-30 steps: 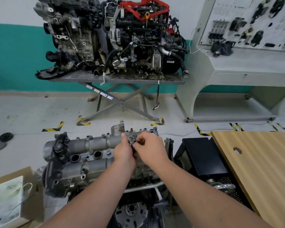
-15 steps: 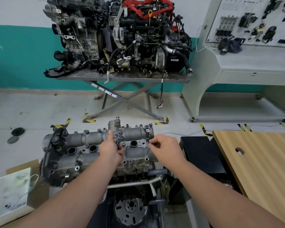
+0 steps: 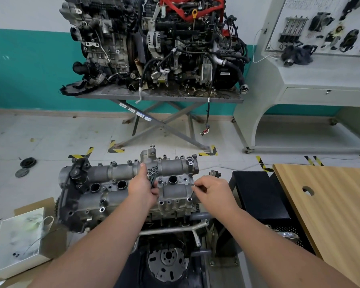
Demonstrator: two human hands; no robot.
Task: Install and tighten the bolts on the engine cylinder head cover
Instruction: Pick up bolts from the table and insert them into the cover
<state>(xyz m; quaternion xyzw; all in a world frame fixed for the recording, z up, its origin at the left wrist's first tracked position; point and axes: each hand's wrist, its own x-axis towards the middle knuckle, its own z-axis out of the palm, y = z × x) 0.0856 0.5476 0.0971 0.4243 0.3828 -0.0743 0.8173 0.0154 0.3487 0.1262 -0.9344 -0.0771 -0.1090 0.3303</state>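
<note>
- Two hands work over one grey cylinder head cover [image 3: 121, 190], low in the middle of the view.
- The left hand [image 3: 142, 189] has its grip curled round a bunch of bolts [image 3: 152, 173]. About six heads stick up at its 12 o'clock.
- The right hand [image 3: 213, 191] pinches one bolt [image 3: 192, 192] with thumb and finger. The bolt's tip sits at a hole on the cover's right edge, at 9 o'clock from the hand.
- Three big round holes show on top of the cover.
- A white box [image 3: 19, 240] sits at 8 o'clock. What is inside it cannot be seen.
- A wooden desk [image 3: 328, 204] with one round hole is at 3 o'clock.
- One second ago both hands were together at the bunch. Now the right hand has moved away to the right with one bolt.
</note>
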